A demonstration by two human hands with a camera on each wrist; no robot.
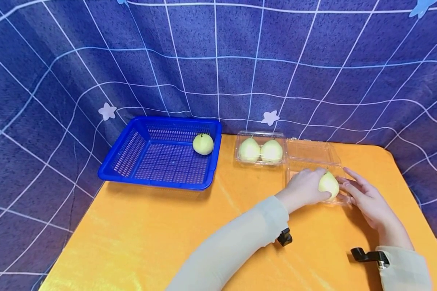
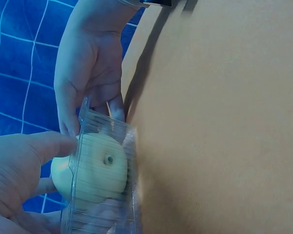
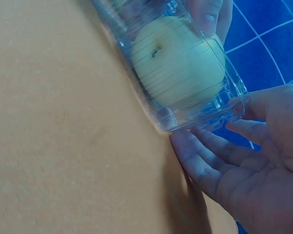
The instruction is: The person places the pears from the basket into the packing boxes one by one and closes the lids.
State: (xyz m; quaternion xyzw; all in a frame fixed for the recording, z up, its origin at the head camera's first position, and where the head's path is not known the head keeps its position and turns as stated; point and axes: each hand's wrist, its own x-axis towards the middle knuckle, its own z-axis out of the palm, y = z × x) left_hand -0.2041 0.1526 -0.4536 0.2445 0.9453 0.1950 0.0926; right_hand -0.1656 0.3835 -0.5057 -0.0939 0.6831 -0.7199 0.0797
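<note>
A pale yellow-green pear (image 1: 328, 186) sits in the right part of the workspace, inside an open clear plastic clamshell box (image 1: 295, 166). My left hand (image 1: 305, 188) grips this pear from the left, thumb at the near side and fingers over the far side. At the box's right end, my right hand (image 1: 367, 202) holds the rim. In the right wrist view the thumb (image 3: 256, 105) lies at the rim and the other fingers reach under the corner. The box's lid (image 1: 309, 150) is folded back behind it.
Left of the open box stands another clear box (image 1: 261, 161) with two pears (image 1: 249, 150) in it. Farther left, a blue plastic basket (image 1: 156, 184) holds one pear (image 1: 203, 144) at its right side. A blue gridded curtain (image 1: 240, 72) hangs behind the orange table (image 1: 149, 234).
</note>
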